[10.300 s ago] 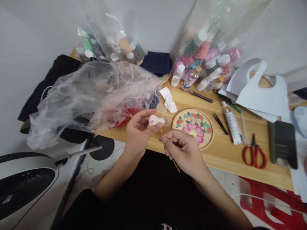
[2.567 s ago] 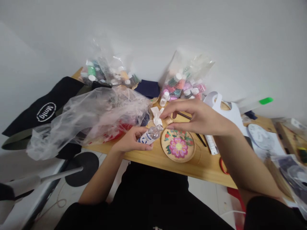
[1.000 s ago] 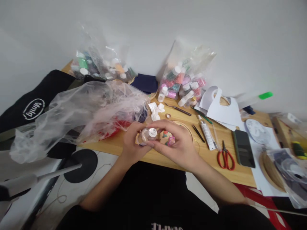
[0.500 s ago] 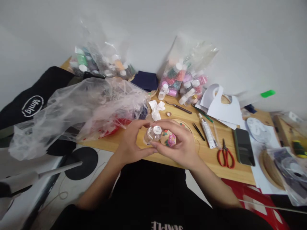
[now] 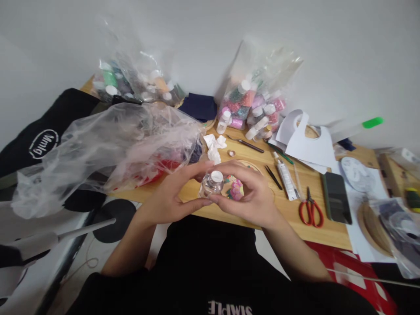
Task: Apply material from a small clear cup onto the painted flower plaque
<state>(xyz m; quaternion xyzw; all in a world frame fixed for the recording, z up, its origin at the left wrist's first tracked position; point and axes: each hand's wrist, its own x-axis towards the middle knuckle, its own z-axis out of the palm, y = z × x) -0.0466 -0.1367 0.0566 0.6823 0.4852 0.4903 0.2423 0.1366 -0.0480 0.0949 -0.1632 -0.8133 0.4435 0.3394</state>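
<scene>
Right hand (image 5: 256, 199) fingertips pinch the white cap (image 5: 217, 176) of a small clear bottle (image 5: 210, 188). The left hand (image 5: 166, 201) wraps its body, holding it just over the left edge of the flower-painted wooden disc (image 5: 236, 191). This looks like cap-twisting, and turning it calls for a firm left-hand hold.

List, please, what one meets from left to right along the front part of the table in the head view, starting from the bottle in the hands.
small clear bottle → black tweezers → glue tube → red scissors → dark phone
</scene>
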